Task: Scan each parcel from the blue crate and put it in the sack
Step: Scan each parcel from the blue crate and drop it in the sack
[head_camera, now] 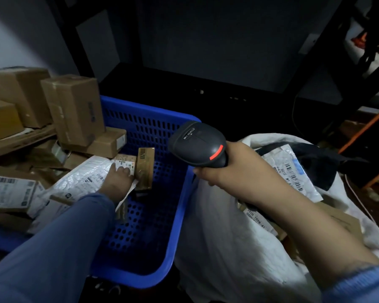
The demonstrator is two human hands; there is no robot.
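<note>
Head view: right fingers [202, 172] grip scanner [197, 145], left fingers [123, 171] touch labelled parcel [127, 163]; sack label [255, 217] "502D".

parcel depot | stacked cardboard boxes [72, 110] | barcode scanner [198, 145] | sack [217, 226] | dark shelving [326, 51]

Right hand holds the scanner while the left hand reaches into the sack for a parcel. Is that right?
Not quite. In the head view the left hand reaches into the blue crate, fingers on a labelled parcel, not into the sack. The right hand does hold the scanner.
</note>
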